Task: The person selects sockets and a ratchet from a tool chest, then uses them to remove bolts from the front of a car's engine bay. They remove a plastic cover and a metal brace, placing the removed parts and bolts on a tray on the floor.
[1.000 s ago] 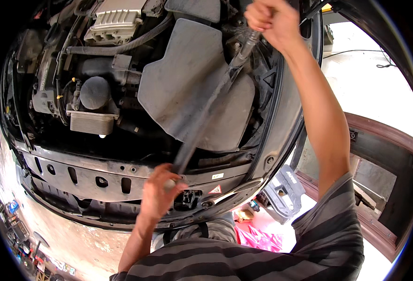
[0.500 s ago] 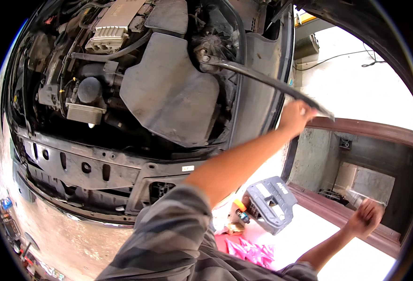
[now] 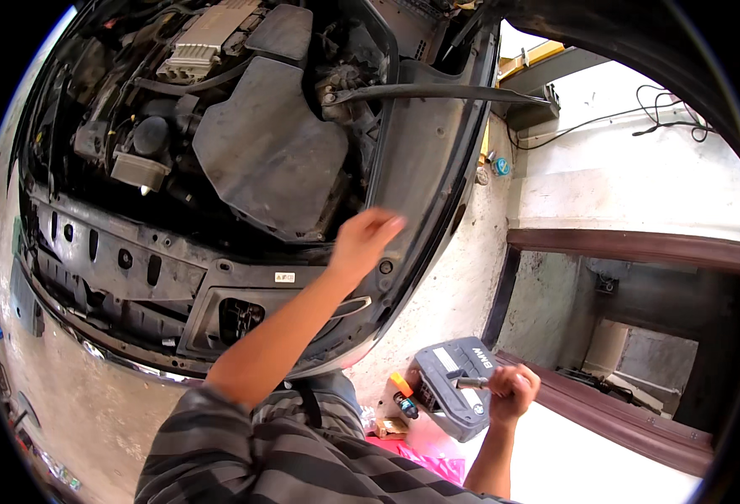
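My left hand [image 3: 360,248] is above the front right corner of the engine bay, fingers drawn together; anything in them is hidden. Lower right, my right hand [image 3: 513,393] is closed around a short metal tool [image 3: 472,382], whose tip points left; its exact kind does not show. A dark brace bar [image 3: 437,91] runs from a bolted mount inside the bay out over the fender [image 3: 425,160], with neither hand touching it. Between the mount and the engine lies a large dark airbox cover [image 3: 269,151].
Below the fender, a dark plastic engine cover [image 3: 441,361] sits beside a small orange-capped bottle [image 3: 404,403] and pink bags [image 3: 433,462]. A brown-framed window opening [image 3: 622,245] is at the right. The car's front panel [image 3: 126,269] edges the bay.
My left hand has let go of the brace bar's outer end and moved down-left. The bar now lies more level. My right hand has come left, bringing the metal tool into clear view.
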Tool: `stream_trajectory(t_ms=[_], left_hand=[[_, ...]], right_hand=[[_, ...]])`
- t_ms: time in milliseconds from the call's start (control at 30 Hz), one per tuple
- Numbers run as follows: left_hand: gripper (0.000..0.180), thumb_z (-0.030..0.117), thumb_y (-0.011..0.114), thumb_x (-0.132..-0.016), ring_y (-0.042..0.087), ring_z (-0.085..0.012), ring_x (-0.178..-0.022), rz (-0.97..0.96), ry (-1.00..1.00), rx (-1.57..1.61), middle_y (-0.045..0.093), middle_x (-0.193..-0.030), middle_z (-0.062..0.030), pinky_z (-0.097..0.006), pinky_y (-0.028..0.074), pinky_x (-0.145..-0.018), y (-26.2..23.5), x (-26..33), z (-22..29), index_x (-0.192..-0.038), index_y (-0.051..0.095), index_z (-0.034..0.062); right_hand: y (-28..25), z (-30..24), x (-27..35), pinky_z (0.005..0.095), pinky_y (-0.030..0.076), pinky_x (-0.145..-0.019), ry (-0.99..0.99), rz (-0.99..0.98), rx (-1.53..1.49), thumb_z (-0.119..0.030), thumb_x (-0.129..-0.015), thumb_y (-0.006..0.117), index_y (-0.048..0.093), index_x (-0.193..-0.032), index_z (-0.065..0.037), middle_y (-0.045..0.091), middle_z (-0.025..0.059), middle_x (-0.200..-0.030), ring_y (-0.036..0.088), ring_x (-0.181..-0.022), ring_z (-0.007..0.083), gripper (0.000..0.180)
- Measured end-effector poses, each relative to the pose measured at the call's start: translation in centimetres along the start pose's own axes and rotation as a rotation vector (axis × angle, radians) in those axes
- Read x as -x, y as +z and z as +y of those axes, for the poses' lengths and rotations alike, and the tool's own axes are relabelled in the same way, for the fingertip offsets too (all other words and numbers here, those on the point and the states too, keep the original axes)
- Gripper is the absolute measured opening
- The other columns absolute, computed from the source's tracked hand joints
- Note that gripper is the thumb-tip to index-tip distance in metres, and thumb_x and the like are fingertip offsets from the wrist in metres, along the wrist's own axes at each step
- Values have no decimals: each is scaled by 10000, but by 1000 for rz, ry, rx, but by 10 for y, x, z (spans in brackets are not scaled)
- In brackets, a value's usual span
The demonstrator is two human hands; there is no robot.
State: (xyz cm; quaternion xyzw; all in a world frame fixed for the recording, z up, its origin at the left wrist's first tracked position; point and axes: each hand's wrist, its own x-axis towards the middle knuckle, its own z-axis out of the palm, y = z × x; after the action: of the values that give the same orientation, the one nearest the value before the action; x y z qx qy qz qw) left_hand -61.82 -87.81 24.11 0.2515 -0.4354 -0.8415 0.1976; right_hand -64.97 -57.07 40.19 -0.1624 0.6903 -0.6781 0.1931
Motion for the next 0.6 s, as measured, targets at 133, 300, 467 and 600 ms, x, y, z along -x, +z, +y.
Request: stream_trajectory(t_ms=[133, 300, 467, 600], left_hand=[[226, 199, 593, -990, 559, -94, -772, 298, -245, 49, 604, -860, -14, -252, 474, -704, -107, 140, -10, -1106, 648, 12], [325, 179, 545, -994, 624, -199, -926, 656, -107, 557, 615, -986, -71, -339, 511, -874, -207, 280, 21, -1236, 571, -37], [273, 100, 480, -954, 608, -183, -867, 832, 178, 774, 613, -958, -93, -296, 529, -838, -306, 405, 23, -1177, 556, -37], [252, 83, 490, -946, 619, -186, -856, 1182, 402, 918, 629, -972, -78, -282, 541, -793, -394, 500, -4, -1160, 575, -19]], right_hand=[[30, 19, -25, 285, 249, -443, 122, -177, -15, -86, -933, 503, 412, -615, -38, 371, 28, -510, 330, -466, 108, 334], [100, 54, -35, 275, 253, -396, 280, -296, 78, -138, -948, 524, 489, -708, -50, 368, 7, -498, 344, -422, 108, 258], [225, 47, 7, 266, 214, -396, 504, -543, -82, -220, -997, 492, 332, -618, -94, 311, 3, -495, 273, -415, 93, 430], [321, 43, 64, 262, 216, -401, 538, -751, 17, -268, -1006, 476, 301, -614, -108, 288, -2, -501, 254, -418, 89, 458]])
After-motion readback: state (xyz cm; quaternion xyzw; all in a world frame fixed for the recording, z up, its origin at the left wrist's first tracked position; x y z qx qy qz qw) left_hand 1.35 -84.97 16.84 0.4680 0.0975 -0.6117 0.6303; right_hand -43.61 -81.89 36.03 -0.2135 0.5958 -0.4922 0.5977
